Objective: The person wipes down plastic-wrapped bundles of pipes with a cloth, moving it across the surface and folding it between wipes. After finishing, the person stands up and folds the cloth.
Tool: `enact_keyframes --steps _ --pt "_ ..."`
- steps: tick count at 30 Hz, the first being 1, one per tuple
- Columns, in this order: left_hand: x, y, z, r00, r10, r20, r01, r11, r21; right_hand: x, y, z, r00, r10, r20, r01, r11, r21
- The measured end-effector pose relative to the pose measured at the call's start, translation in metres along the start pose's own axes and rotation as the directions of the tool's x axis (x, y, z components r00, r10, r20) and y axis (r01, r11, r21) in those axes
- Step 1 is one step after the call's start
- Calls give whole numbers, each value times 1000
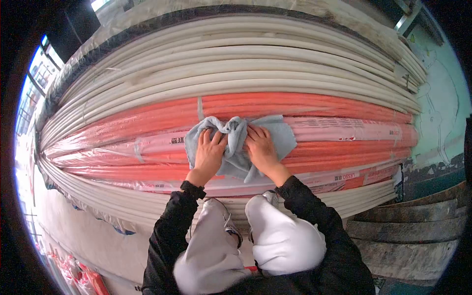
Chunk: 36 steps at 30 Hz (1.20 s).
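A crumpled grey-blue cloth (236, 135) lies over red and pink plastic-wrapped bundles (339, 129) in the middle of the view. My left hand (210, 152) is on the cloth's left part, with its fingers curled into the fabric. On the right part, my right hand (263, 149) has its fingers bent into the folds beside the bunched centre. Both hands grip the cloth, and its loose edges spread out to the left, right and below.
Long pale pipes (246, 73) run behind the red bundles, and more pale pipes (344, 202) lie in front, near my shoes. Dark stacked boards (408, 231) are at the lower right. A pale green wall (442, 108) stands at the right.
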<state>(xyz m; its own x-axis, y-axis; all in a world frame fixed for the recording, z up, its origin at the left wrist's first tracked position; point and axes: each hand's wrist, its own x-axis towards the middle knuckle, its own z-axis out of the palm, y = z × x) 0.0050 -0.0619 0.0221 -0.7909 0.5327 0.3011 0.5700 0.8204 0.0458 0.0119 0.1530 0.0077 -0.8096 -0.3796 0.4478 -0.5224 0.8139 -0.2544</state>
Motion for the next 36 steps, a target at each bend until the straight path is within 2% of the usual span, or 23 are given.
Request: enact_keyframes --steps 3,6,9,12,14,17,18,20,23,25,29,30,36 --pt "-2 8 2 999 47 -18 -47 999 -2 -15 7 5 995 -28 -98 33 998 47" --pt "-2 18 -2 994 110 -19 -110 993 35 -32 18 12 989 -17 -144 16 1000 -6" --pt "0 23 5 983 180 34 -179 984 -24 -47 28 -7 997 -9 -78 4 998 -69" --pt "8 32 8 975 221 32 -222 975 7 -73 50 -7 992 55 -113 -84 959 -272" --pt "11 33 13 971 231 55 -235 969 80 -80 65 -15 978 164 -127 -201 904 -377" --pt "18 37 9 982 191 -11 -190 981 30 -80 65 -40 934 343 -100 -355 860 -367" --pt "21 38 7 984 181 -10 -179 981 80 -76 66 -42 932 349 -101 -362 863 -352" --pt "27 38 3 989 143 24 -144 990 14 -68 67 -44 926 364 -103 -377 868 -324" --pt "38 37 7 994 99 44 -99 995 -12 -54 71 -50 919 394 11 -367 866 -341" --pt "45 36 5 993 66 95 -63 997 -37 -42 69 -59 911 409 55 -369 868 -333" --pt "43 38 7 995 77 58 -81 993 83 -31 75 -67 925 359 121 -320 911 -260" --pt "43 39 10 995 79 67 -87 988 128 -32 72 -68 947 316 62 -291 923 -253" --pt "40 39 5 998 50 27 -53 992 116 -30 74 -66 937 342 75 -320 923 -216"
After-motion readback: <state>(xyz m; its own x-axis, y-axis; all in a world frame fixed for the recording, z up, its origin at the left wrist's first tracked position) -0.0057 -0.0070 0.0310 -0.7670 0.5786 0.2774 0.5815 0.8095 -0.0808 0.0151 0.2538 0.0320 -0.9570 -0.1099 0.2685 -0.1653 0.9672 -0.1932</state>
